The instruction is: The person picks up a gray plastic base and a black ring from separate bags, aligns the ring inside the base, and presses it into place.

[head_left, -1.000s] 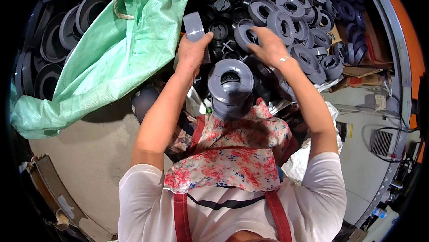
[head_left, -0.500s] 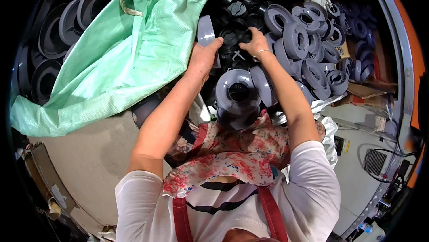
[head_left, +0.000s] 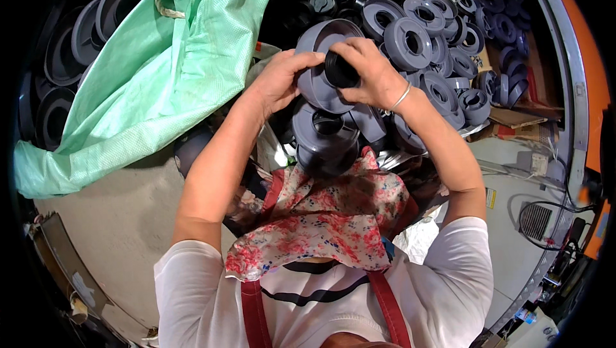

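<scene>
My left hand [head_left: 280, 81] grips the side of a grey plastic ring-shaped fitting [head_left: 314, 88], its thumb lying along the top. Against the middle of that fitting, my right hand [head_left: 375, 73] holds a round black plastic part [head_left: 341, 69] between thumb and fingers. Whether the black part sits inside the fitting's hole or only rests on it, I cannot tell. Just below, close to my apron, stands a stack of similar grey fittings [head_left: 326, 139]. Loose black parts [head_left: 323, 3] lie in the dark space beyond my hands.
A heap of grey ring fittings [head_left: 409, 44] lies to the right, with smaller grey pieces [head_left: 504, 27] in a cardboard box farther right. A pale green woven sack [head_left: 186, 65] spreads over the left side. Larger grey rings [head_left: 122, 6] stand behind it. My floral apron [head_left: 321, 232] is below.
The left hand has brought the grey fitting from edge-on to face-up at the centre. My right hand has lifted a black part from the pile and carried it onto the fitting.
</scene>
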Available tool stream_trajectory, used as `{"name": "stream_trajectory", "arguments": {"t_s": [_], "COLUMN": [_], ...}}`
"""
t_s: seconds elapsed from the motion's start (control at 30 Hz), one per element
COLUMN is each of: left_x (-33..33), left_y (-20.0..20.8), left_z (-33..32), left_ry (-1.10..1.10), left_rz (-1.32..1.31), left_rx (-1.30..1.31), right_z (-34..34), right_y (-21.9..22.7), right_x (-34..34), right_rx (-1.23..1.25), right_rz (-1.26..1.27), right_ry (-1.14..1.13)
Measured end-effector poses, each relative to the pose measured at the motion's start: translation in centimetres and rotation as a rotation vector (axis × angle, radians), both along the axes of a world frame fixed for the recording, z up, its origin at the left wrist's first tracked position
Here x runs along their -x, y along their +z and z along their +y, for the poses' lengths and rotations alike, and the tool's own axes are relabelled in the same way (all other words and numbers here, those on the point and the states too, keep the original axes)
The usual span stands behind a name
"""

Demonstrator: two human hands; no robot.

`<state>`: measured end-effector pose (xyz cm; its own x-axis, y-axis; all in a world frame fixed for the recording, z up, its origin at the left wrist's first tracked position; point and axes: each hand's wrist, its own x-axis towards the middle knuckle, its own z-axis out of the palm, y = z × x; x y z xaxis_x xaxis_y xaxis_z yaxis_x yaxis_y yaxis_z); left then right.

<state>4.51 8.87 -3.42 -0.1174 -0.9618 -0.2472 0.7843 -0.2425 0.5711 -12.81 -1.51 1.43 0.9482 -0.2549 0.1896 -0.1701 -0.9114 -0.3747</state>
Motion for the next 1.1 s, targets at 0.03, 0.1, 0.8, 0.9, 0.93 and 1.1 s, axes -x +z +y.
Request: {"name": "stream_trajectory", "arguments": {"t_s": [0.03,0.1,0.8,0.9,0.93,1.1], "left_x": [-0.1,-0.3,2.9,5.0,5.4,5.2], "left_y": [0.1,0.4,-1.4,-2.8,-3.9,-4.2], "left_z": [0.1,0.2,0.7,3.1,3.7,2.9], "left_ry": [-0.025,-0.074,0.039,-0.561,-0.701,-0.702], "left_rz": [-0.001,0.007,-1.524,-1.651,-1.686,-1.621], "left_rx": [-0.002,0.014,0.507,0.712,0.729,0.708], "right_z": [0.1,0.1,-12.2,-12.7,-12.4,-13.7], "right_y": [0.5,0.6,-9.0,-12.0,-12.6,-12.8], "right_x": [0.1,0.4,-2.4,-4.6,-5.1,-4.7], "right_rx": [0.032,0.006,0.128,0.114,0.127,0.208], "right_rz": [0.061,0.068,0.268,0.523,0.585,0.539], "right_ry": [0.06,0.06,-0.527,-0.73,-0.749,-0.716]}}
